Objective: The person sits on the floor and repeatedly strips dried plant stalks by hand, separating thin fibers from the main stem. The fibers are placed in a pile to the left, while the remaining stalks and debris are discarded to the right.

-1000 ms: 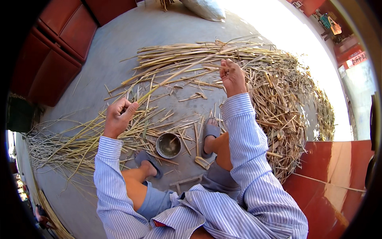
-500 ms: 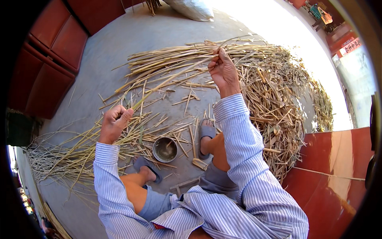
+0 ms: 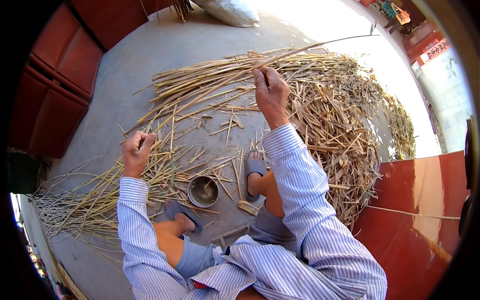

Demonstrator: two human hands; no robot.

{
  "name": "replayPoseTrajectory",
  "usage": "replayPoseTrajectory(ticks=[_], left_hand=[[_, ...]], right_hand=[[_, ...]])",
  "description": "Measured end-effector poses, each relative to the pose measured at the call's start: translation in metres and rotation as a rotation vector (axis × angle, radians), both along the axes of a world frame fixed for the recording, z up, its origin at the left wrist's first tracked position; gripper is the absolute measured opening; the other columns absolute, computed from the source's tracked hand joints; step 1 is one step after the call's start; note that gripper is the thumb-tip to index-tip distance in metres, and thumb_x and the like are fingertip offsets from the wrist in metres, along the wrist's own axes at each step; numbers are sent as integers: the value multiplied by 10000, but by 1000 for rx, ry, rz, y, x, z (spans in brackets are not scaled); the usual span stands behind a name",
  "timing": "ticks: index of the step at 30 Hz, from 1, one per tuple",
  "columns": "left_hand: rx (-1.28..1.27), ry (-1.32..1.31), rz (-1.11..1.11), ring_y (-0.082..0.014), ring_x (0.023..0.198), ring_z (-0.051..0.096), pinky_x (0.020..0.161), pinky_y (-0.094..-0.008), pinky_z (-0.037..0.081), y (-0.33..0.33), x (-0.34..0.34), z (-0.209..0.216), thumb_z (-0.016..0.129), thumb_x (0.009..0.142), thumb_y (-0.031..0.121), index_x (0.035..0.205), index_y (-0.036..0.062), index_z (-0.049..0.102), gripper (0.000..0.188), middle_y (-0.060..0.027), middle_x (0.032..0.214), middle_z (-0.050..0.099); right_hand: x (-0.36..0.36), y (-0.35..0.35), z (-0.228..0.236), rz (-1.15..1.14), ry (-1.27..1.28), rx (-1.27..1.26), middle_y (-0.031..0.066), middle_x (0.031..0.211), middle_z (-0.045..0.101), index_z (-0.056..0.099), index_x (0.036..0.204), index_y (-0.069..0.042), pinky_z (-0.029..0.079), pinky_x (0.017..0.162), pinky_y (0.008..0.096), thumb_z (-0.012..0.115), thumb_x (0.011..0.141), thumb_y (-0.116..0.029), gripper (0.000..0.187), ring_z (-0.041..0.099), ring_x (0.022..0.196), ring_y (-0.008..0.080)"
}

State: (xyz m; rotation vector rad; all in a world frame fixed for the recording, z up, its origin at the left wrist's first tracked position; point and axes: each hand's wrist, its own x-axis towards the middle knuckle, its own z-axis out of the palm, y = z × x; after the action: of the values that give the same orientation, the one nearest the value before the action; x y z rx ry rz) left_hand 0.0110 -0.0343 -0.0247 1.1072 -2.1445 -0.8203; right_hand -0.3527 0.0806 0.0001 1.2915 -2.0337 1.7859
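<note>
Straw-coloured, one long reed (image 3: 210, 92) is held by two hands, left hand (image 3: 136, 152) and right hand (image 3: 270, 92), fingers closed on it.

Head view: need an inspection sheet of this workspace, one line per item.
Surface: grey concrete floor, strewn with stalk scraps.
Job's things: long dry stalk held at both ends, slanting up to the right.
Clutter: stalk pile at right, thin stalk bundle at left, small metal bowl between the slippers.
Grippers: left hand shut on the stalk's lower end; right hand pinches it higher up.
Cables: nothing seen.
Surroundings: red panels at left, red board at right, white sack beyond.
</note>
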Motion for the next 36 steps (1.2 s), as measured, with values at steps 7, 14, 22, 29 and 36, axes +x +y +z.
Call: replayPoseTrajectory(ticks=[7,14,22,29,36], left_hand=[[-118,85,0,-104,577,523,534,-282,423,32,-30,3,769,857,251,763,20,616,293,-50,640,597],[-253,104,25,-185,572,583,536,-313,447,36,-51,23,738,873,264,809,37,634,257,-87,669,635],[-58,66,-46,-165,587,580,541,-305,447,33,-54,18,723,889,245,819,22,639,249,-81,687,646],[-145,-9,-42,-211,573,592,525,-337,443,38,-44,25,729,877,258,793,40,634,252,-91,659,629],[-529,-196,-68,-274,566,598,509,-381,435,54,-32,52,726,864,238,763,59,618,232,-102,652,617]], right_hand=[[7,-3,3,-209,-188,284,87,671,624,617,782,-36,476,610,372,673,857,-257,241,606,619,242],[-35,11,-14,-23,-606,259,166,986,686,408,1395,73,558,708,312,687,849,-102,637,677,849,203],[69,-19,-6,750,-1263,90,112,1174,668,543,1277,-10,560,801,260,610,973,-175,352,675,989,173],[68,-29,-9,760,-1258,-8,68,1001,724,645,1093,-56,563,717,238,592,988,-202,188,694,856,123],[66,-29,-14,653,-1338,-31,47,855,707,652,936,-70,531,621,218,694,923,-249,185,667,703,100]])
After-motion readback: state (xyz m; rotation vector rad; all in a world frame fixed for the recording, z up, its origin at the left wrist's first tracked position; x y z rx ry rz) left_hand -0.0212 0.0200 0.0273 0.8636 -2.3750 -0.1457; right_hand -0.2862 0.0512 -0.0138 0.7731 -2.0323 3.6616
